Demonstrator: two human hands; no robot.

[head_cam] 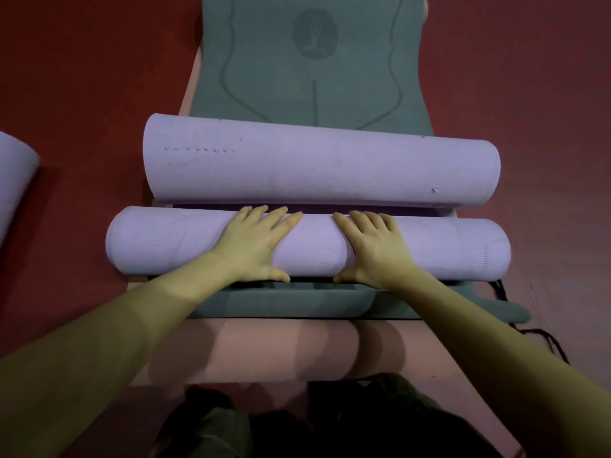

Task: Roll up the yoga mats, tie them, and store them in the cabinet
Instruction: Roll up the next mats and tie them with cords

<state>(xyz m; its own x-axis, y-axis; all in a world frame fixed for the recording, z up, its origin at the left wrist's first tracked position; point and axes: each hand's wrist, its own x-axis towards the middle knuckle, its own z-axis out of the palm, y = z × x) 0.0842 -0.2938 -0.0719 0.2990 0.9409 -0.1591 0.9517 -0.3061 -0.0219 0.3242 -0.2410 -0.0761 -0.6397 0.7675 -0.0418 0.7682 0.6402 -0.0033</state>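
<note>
Both hands lie flat with straight, spread fingers on the near roll of a lilac foam yoga mat, the left hand and the right hand side by side at its middle. Its far end curls just behind. It lies across a green flat mat on the red floor.

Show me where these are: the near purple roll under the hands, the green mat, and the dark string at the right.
near purple roll [446, 249]: head view, bare top right of the hands.
green mat [271, 81]: head view, flat part beyond the rolls.
dark string [499, 287]: head view, strand by the roll's right end.
</note>
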